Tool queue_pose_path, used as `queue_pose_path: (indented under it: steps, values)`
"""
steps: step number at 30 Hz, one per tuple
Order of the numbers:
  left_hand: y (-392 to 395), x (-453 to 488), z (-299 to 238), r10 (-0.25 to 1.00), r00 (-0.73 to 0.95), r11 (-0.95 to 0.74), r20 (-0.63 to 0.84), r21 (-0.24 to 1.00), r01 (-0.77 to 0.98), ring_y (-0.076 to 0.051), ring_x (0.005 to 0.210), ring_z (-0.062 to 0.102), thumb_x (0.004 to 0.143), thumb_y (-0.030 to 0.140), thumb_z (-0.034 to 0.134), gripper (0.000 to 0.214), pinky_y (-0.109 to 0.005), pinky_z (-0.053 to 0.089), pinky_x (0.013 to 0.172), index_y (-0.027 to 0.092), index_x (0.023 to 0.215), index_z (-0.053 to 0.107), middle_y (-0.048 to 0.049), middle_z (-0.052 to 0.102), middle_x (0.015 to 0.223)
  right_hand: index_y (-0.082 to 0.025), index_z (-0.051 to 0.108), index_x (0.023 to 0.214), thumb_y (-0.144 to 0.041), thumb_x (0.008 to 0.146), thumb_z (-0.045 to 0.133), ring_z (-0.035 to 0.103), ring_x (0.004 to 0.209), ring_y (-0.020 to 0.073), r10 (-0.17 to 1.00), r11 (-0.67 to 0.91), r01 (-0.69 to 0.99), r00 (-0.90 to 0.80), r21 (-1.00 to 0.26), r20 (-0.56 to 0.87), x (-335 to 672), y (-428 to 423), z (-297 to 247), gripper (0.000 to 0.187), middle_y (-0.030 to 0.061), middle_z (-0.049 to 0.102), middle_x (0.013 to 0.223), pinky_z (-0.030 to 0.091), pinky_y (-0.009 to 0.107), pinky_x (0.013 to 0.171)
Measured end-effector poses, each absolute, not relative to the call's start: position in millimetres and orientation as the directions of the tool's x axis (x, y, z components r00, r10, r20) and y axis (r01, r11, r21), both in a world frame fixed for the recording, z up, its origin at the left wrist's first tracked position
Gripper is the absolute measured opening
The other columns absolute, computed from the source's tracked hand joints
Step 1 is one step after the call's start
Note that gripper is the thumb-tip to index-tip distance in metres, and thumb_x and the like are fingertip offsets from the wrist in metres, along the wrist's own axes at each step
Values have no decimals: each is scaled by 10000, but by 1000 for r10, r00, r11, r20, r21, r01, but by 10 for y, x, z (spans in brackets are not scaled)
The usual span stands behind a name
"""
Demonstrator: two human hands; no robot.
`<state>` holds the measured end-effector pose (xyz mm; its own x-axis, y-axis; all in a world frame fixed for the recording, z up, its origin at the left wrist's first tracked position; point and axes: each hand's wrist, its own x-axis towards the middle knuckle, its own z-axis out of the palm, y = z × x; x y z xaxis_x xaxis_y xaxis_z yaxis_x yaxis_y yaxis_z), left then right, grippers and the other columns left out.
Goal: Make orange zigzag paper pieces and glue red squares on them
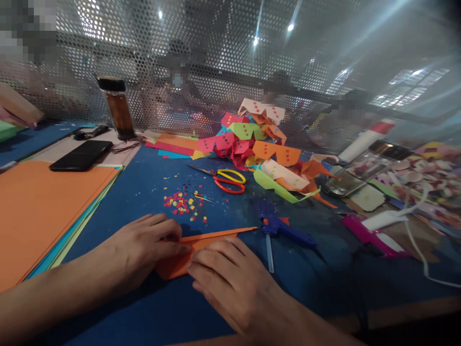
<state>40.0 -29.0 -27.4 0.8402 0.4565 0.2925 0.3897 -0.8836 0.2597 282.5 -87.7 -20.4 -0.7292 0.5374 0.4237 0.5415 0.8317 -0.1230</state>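
Head view: the left hand [151,242] pinches the left end of the folded paper [173,265]; the right hand [232,278] lies over its right part, fingers together, though whether it grips I cannot tell. The paper rests on the table [201,310], nearer than the scraps [182,202] and scissors [217,173], just left of the glue gun [284,228].

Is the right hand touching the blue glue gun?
Apart: the head view shows a strip of blue tabletop between the right hand and the blue glue gun, including its glue stick.
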Motion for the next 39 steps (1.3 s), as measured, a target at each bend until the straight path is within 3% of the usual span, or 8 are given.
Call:
queue_pose_path:
  steps: [9, 14, 19, 27, 33, 39]
  values:
    - [-403, 431, -158, 557, 815, -794, 163, 392, 464, -233, 902, 539, 934, 54, 397, 328, -418, 433, 799, 246, 1084, 617, -45, 589, 1064, -155, 650, 1123, -216, 1041, 494, 576, 938, 185, 532, 835, 541, -744, -104, 404, 2808, -850, -217, 186, 34, 695, 1026, 452, 334, 862]
    - [-457, 488, -115, 613, 779, -749, 132, 411, 520, -236, 926, 542, 998, 237, 449, 183, -431, 425, 794, 277, 1029, 625, -28, 579, 1079, -159, 660, 1102, -232, 1044, 484, 573, 941, 191, 519, 846, 524, -767, -97, 378, 2819, -846, -216, 200, 31, 686, 1008, 448, 339, 872]
    - [-460, 482, -143, 632, 767, -733, 112, 409, 544, -242, 969, 536, 969, 245, 512, 113, -448, 431, 829, 276, 1025, 606, -26, 570, 1103, -160, 664, 1107, -278, 1039, 504, 568, 971, 201, 528, 840, 538, -777, -75, 343, 2814, -875, -178, 210, 33, 672, 1030, 441, 347, 879]
    - [-497, 453, -192, 655, 744, -726, 129, 381, 573, -248, 982, 548, 963, 292, 544, 162, -456, 457, 832, 321, 1114, 595, -23, 559, 1136, -138, 654, 1155, -317, 1036, 525, 550, 962, 198, 516, 844, 536, -799, -24, 308, 2808, -901, -154, 250, 1, 684, 992, 417, 362, 861]
    - [-495, 433, -209, 657, 743, -732, 127, 342, 589, -243, 1001, 566, 956, 316, 562, 269, -480, 461, 877, 355, 1222, 563, -19, 554, 1156, -135, 654, 1206, -335, 1047, 510, 560, 1002, 204, 494, 852, 523, -816, 20, 300, 2859, -921, -164, 293, 24, 719, 1048, 391, 372, 879]
    - [-490, 431, -176, 648, 753, -738, 114, 336, 585, -243, 1023, 580, 946, 267, 559, 310, -489, 482, 899, 354, 1243, 567, -30, 558, 1163, -157, 647, 1214, -345, 1036, 536, 556, 974, 191, 547, 818, 575, -779, 1, 308, 2939, -981, -169, 281, -10, 720, 1086, 384, 371, 862]
